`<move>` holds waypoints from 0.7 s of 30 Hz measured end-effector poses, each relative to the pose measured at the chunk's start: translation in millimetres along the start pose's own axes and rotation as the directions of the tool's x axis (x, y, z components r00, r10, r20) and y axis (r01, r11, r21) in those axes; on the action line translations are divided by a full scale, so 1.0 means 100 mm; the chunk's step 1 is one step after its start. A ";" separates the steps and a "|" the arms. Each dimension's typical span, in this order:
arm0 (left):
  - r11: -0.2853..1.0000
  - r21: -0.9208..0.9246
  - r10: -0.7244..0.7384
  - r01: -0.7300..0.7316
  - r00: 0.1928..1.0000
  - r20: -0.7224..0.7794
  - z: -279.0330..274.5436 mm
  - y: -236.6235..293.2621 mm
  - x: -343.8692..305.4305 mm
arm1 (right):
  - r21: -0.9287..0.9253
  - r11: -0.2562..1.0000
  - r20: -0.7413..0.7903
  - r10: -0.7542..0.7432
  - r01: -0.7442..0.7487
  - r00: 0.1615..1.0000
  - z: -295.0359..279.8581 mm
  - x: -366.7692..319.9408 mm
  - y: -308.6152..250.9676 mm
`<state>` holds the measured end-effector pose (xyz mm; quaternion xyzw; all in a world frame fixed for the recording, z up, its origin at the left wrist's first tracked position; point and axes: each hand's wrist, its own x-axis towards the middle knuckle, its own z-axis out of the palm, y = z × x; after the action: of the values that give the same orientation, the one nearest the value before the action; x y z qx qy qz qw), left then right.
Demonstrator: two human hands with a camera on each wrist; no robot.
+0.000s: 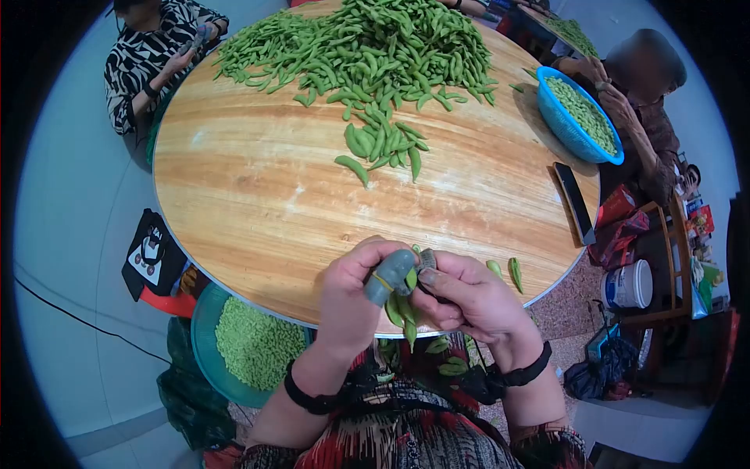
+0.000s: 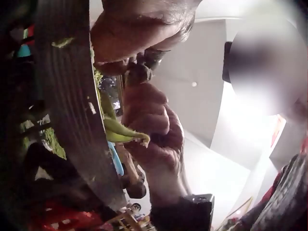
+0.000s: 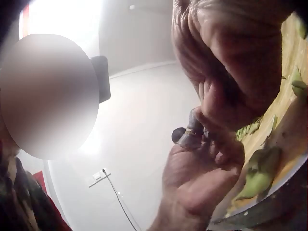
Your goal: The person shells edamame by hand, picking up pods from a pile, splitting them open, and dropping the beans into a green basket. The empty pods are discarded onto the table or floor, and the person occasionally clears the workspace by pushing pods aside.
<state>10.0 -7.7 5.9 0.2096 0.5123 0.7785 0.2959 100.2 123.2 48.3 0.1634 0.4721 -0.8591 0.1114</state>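
Near the table's front edge my left hand (image 1: 348,293) and right hand (image 1: 476,301) meet over a green edamame pod (image 1: 411,278). The left hand pinches the pod; its thumb wears a grey cover (image 1: 383,280) bound with a yellow band. From the other side, the right hand's fingertips grip the pod, with a dark grey cover (image 1: 426,259) on one finger. Fingers hide most of the pod. Just below the hands, several edamame pods (image 1: 402,313) lie at the table edge; one pod (image 2: 120,131) shows beside the right hand in the left wrist view.
A large heap of edamame pods (image 1: 391,55) covers the far side of the round table (image 1: 234,187), with a smaller group (image 1: 383,144) nearer. A blue basket (image 1: 556,125) of shelled beans and a phone (image 1: 574,203) are at right. Below left stands a teal basin (image 1: 205,336) of beans. Two people sit across.
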 end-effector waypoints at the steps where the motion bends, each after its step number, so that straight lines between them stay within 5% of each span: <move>1: 1.000 0.000 0.001 -0.001 1.000 -0.002 -0.02 0.00 0.01 | -0.001 1.000 0.002 0.001 -0.001 1.000 0.01 -0.01 -0.01; 3: 0.931 -0.346 -0.048 0.113 0.980 0.191 -0.06 0.01 0.02 | 0.094 0.993 -0.005 0.070 -0.069 0.998 0.00 -0.04 -0.01; 6: 0.897 -0.406 -0.111 0.176 0.978 0.178 -0.07 0.02 0.03 | 0.103 0.994 0.045 0.023 -0.028 0.999 -0.05 0.01 0.01; 7: 0.897 -0.406 -0.110 0.175 0.978 0.179 -0.02 0.03 0.03 | 0.103 0.994 0.045 0.023 -0.027 0.999 -0.07 0.05 0.04; 8: 0.968 -0.236 -0.071 0.086 0.995 0.070 0.06 0.04 0.02 | -0.245 0.959 -0.033 -0.156 0.143 0.987 -0.08 0.11 0.06; 9: 0.999 -0.047 -0.010 0.009 0.999 -0.031 0.09 0.05 0.02 | -0.570 0.779 -0.041 -0.345 0.261 0.938 -0.06 0.17 0.07; 10: 0.999 -0.048 -0.008 0.006 0.999 -0.032 0.08 0.03 0.04 | -0.654 0.709 -0.074 -0.409 0.265 0.910 -0.02 0.19 0.06; 14: 0.998 -0.058 0.021 -0.030 0.987 -0.157 0.02 0.00 0.12 | -0.695 0.701 -0.136 -0.347 0.160 0.928 -0.03 0.34 -0.08; 17: 0.993 -0.115 0.006 -0.027 0.983 -0.183 -0.10 -0.03 0.18 | -0.574 0.812 -0.155 -0.231 0.103 0.960 -0.12 0.52 -0.25; 19: 0.982 -0.185 -0.004 -0.031 0.982 -0.187 -0.15 -0.06 0.22 | -0.818 0.572 -0.166 -0.118 -0.070 0.979 -0.10 0.63 -0.51; 21: 0.950 -0.311 -0.024 -0.014 0.993 -0.118 -0.17 -0.07 0.24 | -0.995 0.085 -0.092 -0.632 -0.049 0.769 -0.39 0.95 -0.66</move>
<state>-16.2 -0.8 -6.4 0.1116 0.4005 0.8601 0.2956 -3.8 187.5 43.6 0.1685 0.9403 -0.2674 -0.1260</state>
